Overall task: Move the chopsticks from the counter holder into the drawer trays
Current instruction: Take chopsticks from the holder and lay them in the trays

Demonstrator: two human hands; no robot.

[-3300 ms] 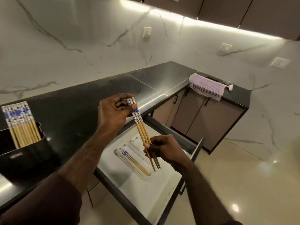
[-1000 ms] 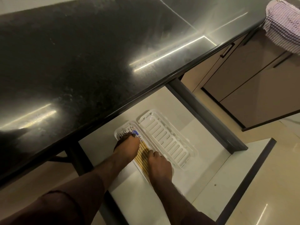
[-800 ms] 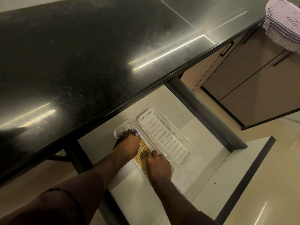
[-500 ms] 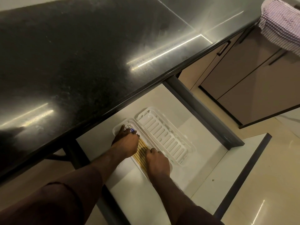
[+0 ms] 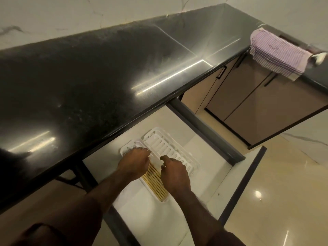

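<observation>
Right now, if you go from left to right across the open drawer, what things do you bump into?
Left hand → chopsticks lying in the near tray → right hand → the second white tray beside it → dark drawer side rail.

No text, label, brand, number or sign can be read anywhere: not on the worktop (image 5: 88,82), the trays (image 5: 170,148), the chopsticks (image 5: 156,183) or the cloth (image 5: 278,52).
</observation>
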